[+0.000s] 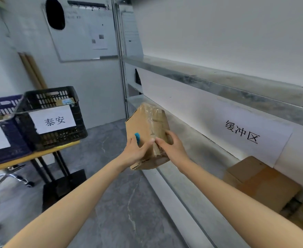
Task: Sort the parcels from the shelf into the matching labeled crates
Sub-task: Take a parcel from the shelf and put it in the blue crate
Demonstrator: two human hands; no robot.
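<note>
One taped cardboard parcel [143, 126] is held tilted at mid-frame, by the front edge of the shelf [191, 140]. The left hand [136, 151] grips its left face and the right hand [170, 145] curls over its near corner. At left stand two crates, one black crate [57, 136] labelled 泰安 and one blue crate [18, 140], while at lower right two more boxes [261, 183] lie on the shelf under one paper sign [245, 131].
</note>
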